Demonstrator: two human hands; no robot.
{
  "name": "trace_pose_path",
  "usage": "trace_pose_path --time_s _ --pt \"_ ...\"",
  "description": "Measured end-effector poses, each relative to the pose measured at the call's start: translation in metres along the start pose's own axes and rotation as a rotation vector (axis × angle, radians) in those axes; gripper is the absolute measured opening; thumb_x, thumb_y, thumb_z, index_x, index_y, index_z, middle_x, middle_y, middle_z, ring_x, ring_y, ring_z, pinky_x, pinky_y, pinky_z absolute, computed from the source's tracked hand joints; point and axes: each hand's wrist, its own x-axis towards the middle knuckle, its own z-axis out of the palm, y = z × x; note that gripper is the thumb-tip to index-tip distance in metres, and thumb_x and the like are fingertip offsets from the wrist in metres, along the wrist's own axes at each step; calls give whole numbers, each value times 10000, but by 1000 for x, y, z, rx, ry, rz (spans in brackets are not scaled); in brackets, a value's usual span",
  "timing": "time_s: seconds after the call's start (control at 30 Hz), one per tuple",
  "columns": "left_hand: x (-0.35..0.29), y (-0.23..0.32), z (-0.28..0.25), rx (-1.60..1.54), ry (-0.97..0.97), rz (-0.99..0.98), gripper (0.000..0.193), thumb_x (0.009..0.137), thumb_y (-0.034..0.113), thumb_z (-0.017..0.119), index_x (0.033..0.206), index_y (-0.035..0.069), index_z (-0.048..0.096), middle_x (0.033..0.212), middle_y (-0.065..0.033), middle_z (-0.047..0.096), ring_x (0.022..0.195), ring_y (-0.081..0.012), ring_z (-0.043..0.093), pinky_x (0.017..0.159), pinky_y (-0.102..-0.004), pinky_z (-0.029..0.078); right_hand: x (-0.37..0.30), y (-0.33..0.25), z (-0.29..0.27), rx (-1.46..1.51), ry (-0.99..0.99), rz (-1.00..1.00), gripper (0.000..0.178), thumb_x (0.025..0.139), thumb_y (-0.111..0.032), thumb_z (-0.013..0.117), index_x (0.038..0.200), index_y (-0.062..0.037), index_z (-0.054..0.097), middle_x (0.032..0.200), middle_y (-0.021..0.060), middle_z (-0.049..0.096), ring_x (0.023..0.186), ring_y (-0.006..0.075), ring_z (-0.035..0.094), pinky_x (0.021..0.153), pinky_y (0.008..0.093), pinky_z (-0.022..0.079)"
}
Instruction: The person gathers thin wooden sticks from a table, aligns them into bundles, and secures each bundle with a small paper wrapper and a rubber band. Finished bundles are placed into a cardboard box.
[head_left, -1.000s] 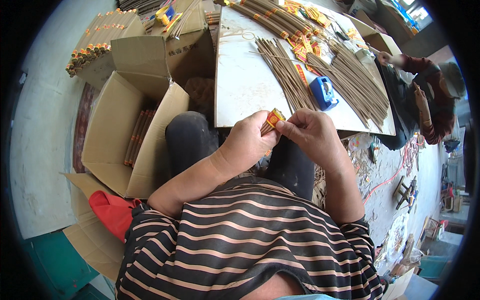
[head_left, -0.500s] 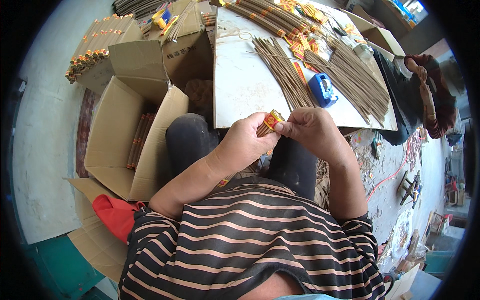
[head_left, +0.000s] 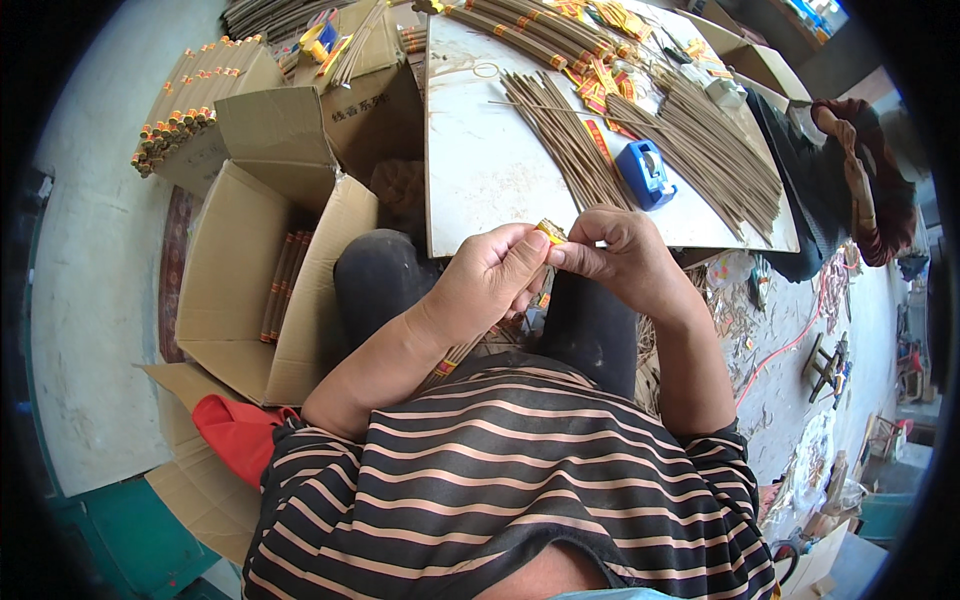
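Note:
My left hand (head_left: 492, 272) is wrapped round a bundle of brown incense sticks (head_left: 458, 358), its thumb pressed near the top end. A yellow-and-red paper band (head_left: 550, 232) circles that end, mostly covered by my fingers. My right hand (head_left: 628, 255) pinches the band's edge between thumb and forefinger. Another banded part of the bundle shows below my left forearm. Just beyond my hands, loose incense sticks (head_left: 560, 140) lie on the white table (head_left: 470, 170), beside a blue tape dispenser (head_left: 645, 175).
On my left an open cardboard box (head_left: 225, 270) holds several wrapped bundles (head_left: 287, 285). More bundles (head_left: 195, 95) are stacked behind it. Finished bundles (head_left: 530, 35) and yellow-red labels (head_left: 598, 85) lie at the table's far side. Another person (head_left: 870, 180) sits at the right.
My left thumb has moved up over the band, hiding most of its printed face. The bundle has turned slightly in my hands, and my right hand stays at its top end.

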Motion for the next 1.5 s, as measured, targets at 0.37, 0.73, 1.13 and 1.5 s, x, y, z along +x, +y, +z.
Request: trace_pose_path --time_s 0.37,0.73,1.13,1.5 --pt "0 7 -7 -282 -130 -52 592 958 383 399 1399 31 222 696 -47 507 499 -54 436 447 -168 374 10 26 8 0 153 -374 310 710 -308 737 680 -40 584 644 64 536 644 197 537 565 305 423" --pt "16 1 -17 -541 -286 -117 729 910 441 471 1425 70 113 670 -72 479 442 -74 418 381 -190 363 12 37 13 338 64 -292 240 784 -244 696 853 -32 606 774 48 581 731 136 550 655 261 434" --pt "17 1 -18 -670 -350 -141 718 920 424 458 1434 108 69 647 -92 492 406 -87 422 353 -200 353 11 37 15 541 -1 -324 157 839 -140 638 923 -7 636 821 22 593 797 103 529 722 242 429" --pt "21 12 -13 -659 -381 -115 735 926 399 461 1423 59 40 644 -97 503 403 -95 430 350 -210 355 9 39 19 729 41 -224 152 860 -130 618 934 0 647 852 12 619 795 76 543 727 219 445"
